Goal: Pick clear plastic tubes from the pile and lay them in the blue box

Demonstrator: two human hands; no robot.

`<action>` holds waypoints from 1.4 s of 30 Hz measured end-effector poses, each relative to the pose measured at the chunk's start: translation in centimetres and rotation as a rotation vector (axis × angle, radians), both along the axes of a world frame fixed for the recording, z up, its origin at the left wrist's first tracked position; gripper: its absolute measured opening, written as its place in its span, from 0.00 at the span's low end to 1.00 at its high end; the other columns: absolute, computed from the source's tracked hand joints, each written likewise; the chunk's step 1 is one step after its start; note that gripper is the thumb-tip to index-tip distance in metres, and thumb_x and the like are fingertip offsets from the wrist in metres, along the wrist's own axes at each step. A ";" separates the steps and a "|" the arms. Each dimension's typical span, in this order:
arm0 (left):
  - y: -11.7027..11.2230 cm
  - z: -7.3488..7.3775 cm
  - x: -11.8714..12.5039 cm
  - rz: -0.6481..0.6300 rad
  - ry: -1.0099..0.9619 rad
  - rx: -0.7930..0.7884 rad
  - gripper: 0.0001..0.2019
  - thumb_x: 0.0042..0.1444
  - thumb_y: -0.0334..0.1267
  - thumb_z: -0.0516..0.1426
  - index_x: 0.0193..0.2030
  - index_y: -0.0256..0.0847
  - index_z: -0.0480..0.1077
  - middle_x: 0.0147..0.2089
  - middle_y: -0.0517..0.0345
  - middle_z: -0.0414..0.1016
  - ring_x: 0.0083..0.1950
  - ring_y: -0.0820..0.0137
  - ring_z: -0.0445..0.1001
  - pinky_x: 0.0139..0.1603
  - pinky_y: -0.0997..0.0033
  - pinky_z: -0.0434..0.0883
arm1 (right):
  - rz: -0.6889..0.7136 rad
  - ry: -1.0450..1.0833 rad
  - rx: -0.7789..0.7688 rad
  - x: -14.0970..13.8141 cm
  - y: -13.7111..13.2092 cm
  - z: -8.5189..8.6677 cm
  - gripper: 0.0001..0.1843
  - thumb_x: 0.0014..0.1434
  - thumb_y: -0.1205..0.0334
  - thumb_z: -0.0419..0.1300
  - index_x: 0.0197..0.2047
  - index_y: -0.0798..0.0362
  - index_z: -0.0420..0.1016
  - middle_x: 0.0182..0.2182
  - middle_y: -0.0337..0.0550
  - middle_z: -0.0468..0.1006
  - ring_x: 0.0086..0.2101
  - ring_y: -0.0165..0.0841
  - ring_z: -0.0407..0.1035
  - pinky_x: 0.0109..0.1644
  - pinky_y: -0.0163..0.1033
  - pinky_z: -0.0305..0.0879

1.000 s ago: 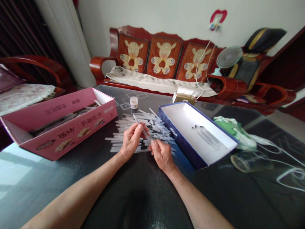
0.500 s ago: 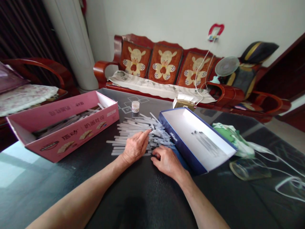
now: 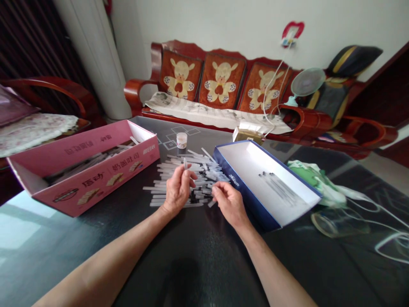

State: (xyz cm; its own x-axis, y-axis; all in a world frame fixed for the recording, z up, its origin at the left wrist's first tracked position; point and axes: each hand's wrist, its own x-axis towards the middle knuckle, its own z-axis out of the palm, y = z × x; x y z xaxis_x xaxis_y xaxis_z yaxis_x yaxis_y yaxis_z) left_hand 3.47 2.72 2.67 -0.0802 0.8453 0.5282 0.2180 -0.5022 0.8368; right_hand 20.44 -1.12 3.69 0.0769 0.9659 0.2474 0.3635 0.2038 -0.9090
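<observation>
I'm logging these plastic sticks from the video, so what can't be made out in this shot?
Head view:
- Thin clear plastic stick: the fingers of the left hand hide its lower part.
- Right hand: its fingers hide whether anything is pinched.
- Heap of clear plastic sticks: upper sticks hide lower ones, preventing a count.
- Dark-tipped items in the blue-and-white cardboard box: too small to identify.
- Pink cardboard box: its near wall hides the lower contents.

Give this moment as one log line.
left hand: holds thin clear plastic tube | right hand: beside heap of clear plastic tubes | white-lined blue cardboard box: right of heap
</observation>
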 end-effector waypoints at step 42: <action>-0.7 -0.8 0.1 0.019 0.785 0.483 0.15 0.64 0.35 0.49 0.55 0.38 0.64 0.29 0.59 0.67 0.31 0.72 0.68 0.32 0.74 0.66 | 0.016 0.440 -0.090 1.0 0.4 0.1 0.15 0.55 0.54 0.62 0.45 0.48 0.72 0.36 0.38 0.77 0.33 0.30 0.71 0.36 0.34 0.66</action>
